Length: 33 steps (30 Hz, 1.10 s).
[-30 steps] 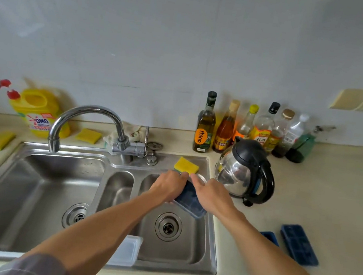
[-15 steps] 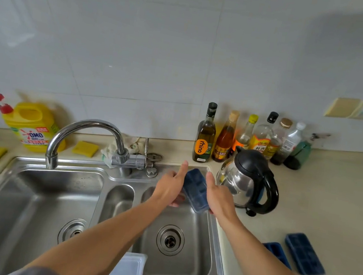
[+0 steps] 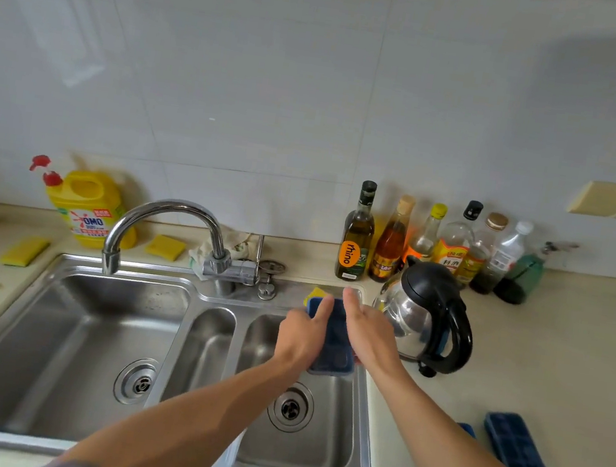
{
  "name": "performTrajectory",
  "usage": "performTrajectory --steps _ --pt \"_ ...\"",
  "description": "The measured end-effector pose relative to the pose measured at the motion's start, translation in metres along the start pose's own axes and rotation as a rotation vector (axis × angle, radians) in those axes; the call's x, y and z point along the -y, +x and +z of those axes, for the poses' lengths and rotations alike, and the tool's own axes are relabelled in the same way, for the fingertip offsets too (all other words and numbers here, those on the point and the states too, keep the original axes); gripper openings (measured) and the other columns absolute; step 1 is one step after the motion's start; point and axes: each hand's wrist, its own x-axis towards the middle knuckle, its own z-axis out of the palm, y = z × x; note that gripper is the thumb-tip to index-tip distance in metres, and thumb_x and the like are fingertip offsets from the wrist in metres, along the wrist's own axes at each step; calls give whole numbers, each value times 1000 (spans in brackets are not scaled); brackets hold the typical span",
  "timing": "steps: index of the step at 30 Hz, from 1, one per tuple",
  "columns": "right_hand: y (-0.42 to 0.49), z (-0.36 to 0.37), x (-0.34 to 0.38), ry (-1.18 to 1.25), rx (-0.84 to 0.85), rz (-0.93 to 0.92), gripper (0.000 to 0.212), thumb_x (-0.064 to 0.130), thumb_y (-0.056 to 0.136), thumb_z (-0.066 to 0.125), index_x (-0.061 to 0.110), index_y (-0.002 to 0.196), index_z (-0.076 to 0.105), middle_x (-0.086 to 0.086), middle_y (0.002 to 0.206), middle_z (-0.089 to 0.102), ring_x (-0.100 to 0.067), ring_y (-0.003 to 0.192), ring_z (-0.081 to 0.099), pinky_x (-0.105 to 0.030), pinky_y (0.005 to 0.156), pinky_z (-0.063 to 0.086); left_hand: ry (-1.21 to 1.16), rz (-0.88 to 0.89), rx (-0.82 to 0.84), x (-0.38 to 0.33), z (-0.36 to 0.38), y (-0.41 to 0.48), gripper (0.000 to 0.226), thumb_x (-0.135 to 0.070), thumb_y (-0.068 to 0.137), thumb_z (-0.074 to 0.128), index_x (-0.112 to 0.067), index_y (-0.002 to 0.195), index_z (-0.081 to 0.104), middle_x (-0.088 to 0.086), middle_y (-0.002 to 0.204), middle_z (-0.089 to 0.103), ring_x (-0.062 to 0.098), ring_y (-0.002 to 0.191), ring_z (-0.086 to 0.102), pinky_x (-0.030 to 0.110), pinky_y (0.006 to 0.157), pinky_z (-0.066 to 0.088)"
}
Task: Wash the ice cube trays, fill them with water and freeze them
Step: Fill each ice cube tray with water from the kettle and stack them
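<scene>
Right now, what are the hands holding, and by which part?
A blue ice cube tray, gripped between both: left hand on its left long edge, thumb on top; right hand on its right long edge.

Over right sink basin (image 3: 319,452) an ice cube tray (image 3: 336,346), kettle (image 3: 429,317) just right, bottles (image 3: 356,236) behind kettle

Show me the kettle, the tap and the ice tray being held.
kettle (image 3: 408,322), head view, on its shiny steel body.
tap (image 3: 171,207), head view, on top of its curved spout.
ice tray (image 3: 335,342), head view, on the middle of its blue face.
</scene>
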Motion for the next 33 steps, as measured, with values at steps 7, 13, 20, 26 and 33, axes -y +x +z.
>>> performTrajectory --steps 7,13,20,26,33 --pt "-9 3 -6 51 -91 -71 70 68 99 30 19 60 62 6 66 63 -7 70 61 -32 66 42 47 136 -12 -3 9 -23 61 -62 96 50 -7 75 68 0 66 71 10 60 66 27 59 51" --pt "-16 -1 3 88 44 -81 55 65 102 31 29 77 63 11 77 62 -2 76 59 -27 69 44 98 166 -66 -2 -1 -29 55 -66 92 54 -19 65 60 -11 53 63 -2 50 59 14 48 41" --pt "-27 -16 -9 226 369 -16 40 52 98 58 14 112 65 -4 93 68 -14 81 67 -31 74 56 80 139 -149 -18 -32 -4 52 -62 98 47 -16 83 65 0 81 70 10 73 65 20 55 45" --pt "-31 -18 -9 307 367 -13 31 32 99 62 3 107 71 -18 104 75 -22 88 72 -35 83 59 -73 -84 -93 -14 -19 4 63 -67 95 46 -7 103 62 3 85 68 18 77 66 30 63 48" --pt "-32 -23 -6 255 322 2 25 27 96 65 4 93 74 -6 81 74 -11 71 69 -20 62 54 -388 -267 -25 -6 -6 -9 60 -66 95 50 -10 116 56 12 98 72 29 86 73 38 69 63"
